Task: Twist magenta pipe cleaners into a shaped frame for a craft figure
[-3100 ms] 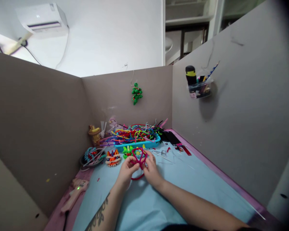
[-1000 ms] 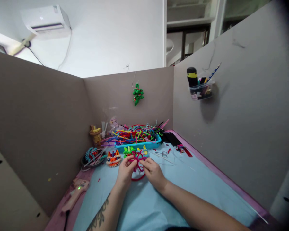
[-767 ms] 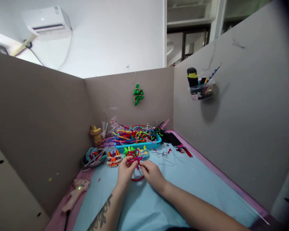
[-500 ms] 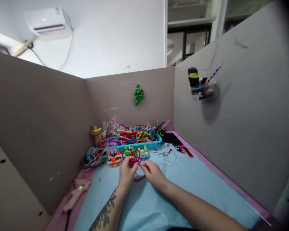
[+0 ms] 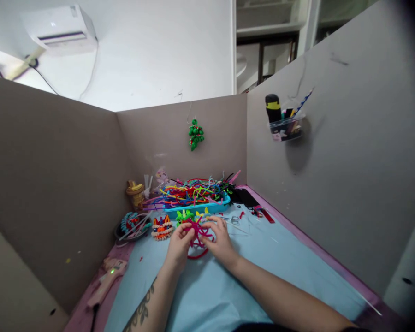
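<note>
Between my two hands is a magenta pipe cleaner [image 5: 195, 237], bent into several loops. My left hand [image 5: 180, 240] pinches its left side between thumb and fingers. On the other side, my right hand [image 5: 220, 240] has its thumb and fingers closed on the loops. A red-magenta curved strand [image 5: 198, 256] hangs or lies just below; whether it belongs to the same piece I cannot tell. Right behind the hands stand a green pipe-cleaner figure [image 5: 184, 216], partly hidden, and a blue-and-yellow one [image 5: 202, 215]. An orange and cream figure [image 5: 162, 228] sits left of them.
A blue tray [image 5: 197, 208] heaped with coloured pipe cleaners stands at the back. Scissors [image 5: 234, 220] lie to the right. At left are a dark bowl [image 5: 131, 233] and a pink glue gun [image 5: 107, 282] with a green light. Grey partitions [image 5: 180, 147] enclose the table.
The magenta loops have turned and bunched closer between my hands. My right hand has risen slightly and its fingers now reach over the loops. The whole view has shifted a little.
</note>
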A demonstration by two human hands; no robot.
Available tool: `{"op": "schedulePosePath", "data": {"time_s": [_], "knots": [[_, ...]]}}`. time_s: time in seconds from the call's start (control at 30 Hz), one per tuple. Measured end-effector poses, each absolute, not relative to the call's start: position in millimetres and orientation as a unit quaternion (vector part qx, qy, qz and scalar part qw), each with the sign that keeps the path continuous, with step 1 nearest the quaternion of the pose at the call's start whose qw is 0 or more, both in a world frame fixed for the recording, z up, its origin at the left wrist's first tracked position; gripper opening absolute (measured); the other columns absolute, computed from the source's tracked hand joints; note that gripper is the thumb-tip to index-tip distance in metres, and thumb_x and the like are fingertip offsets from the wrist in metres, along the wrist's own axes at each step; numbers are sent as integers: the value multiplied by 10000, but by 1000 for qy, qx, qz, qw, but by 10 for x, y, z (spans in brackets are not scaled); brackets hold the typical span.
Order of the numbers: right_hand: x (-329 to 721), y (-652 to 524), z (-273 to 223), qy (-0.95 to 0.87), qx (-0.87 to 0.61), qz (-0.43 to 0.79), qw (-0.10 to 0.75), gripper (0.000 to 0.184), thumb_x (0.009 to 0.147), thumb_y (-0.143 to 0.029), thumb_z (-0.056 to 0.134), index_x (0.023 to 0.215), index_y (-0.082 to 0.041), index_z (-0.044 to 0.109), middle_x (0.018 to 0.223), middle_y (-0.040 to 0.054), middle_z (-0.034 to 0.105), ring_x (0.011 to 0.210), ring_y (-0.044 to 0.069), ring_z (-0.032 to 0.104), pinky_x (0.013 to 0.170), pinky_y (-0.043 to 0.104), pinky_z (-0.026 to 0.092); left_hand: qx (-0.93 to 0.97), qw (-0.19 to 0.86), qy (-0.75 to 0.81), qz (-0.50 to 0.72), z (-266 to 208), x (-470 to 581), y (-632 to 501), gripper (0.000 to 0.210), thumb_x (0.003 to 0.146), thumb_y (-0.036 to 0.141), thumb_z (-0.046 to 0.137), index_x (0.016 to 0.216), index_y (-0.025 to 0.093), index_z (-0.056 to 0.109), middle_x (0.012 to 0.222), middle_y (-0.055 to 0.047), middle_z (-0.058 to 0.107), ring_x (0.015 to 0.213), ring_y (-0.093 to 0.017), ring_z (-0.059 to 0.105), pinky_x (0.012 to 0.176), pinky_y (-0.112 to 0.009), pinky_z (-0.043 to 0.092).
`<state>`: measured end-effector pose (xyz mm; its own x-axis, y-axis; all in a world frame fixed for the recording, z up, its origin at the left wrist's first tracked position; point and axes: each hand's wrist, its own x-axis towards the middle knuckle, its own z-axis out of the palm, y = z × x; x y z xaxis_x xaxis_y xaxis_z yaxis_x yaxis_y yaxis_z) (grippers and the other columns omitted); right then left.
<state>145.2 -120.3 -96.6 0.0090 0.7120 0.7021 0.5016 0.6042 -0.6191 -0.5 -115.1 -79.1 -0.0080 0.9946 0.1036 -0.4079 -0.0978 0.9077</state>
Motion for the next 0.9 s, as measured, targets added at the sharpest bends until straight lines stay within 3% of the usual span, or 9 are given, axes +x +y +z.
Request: {"op": "schedulePosePath", "data": {"time_s": [0.07, 0.2, 0.33, 0.57, 0.73, 0.9], "knots": [[1457, -1220, -944, -694, -439, 85, 563, 118, 710, -242, 635, 828, -241, 637, 1071, 66, 490, 1078, 252, 431, 942, 422, 356, 432, 575, 357, 597, -811, 19, -1161, 394, 539, 287, 785, 822, 137, 555, 603, 33, 604, 514, -68, 536, 516, -171, 394], [1454, -1255, -921, -694, -432, 77, 571, 54, 735, -240, 609, 780, -228, 637, 1055, 70, 490, 1061, 251, 435, 928, 427, 357, 474, 557, 353, 583, -856, 34, -1163, 348, 597, 278, 751, 809, 160, 502, 564, 56, 580, 481, -59, 502, 487, -162, 357], [1427, -1260, -932, -680, -431, 90, 587, 72, 760, -197, 551, 718, -206, 608, 1037, 72, 482, 1058, 240, 429, 939, 413, 338, 505, 534, 358, 575, -853, 43, -1187, 317, 626, 269, 727, 777, 170, 466, 541, 73, 538, 472, -58, 484, 475, -161, 337], [1435, -1195, -936, -637, -465, 217, 575, 148, 709, -204, 573, 562, -191, 572, 1004, 54, 465, 1038, 230, 445, 916, 367, 355, 541, 522, 359, 553, -831, 14, -1187, 323, 632, 241, 727, 797, 177, 456, 582, 64, 558, 509, -60, 493, 511, -165, 349], [1493, -1147, -931, -630, -455, 195, 598, 37, 671, -228, 630, 661, -204, 603, 931, 40, 498, 997, 223, 470, 938, 374, 343, 523, 546, 362, 545, -859, -21, -1162, 368, 621, 250, 736, 837, 188, 445, 604, 48, 599, 547, -93, 550, 577, -209, 413], [1569, -1137, -885, -637, -437, 228, 594, 147, 673, -252, 641, 813, -209, 653, 1047, 66, 505, 1075, 234, 462, 986, 392, 308, 524, 564, 370, 521, -877, -20, -1164, 411, 590, 275, 757, 860, 197, 457, 586, 58, 594, 549, -109, 565, 592, -228, 426]]}}
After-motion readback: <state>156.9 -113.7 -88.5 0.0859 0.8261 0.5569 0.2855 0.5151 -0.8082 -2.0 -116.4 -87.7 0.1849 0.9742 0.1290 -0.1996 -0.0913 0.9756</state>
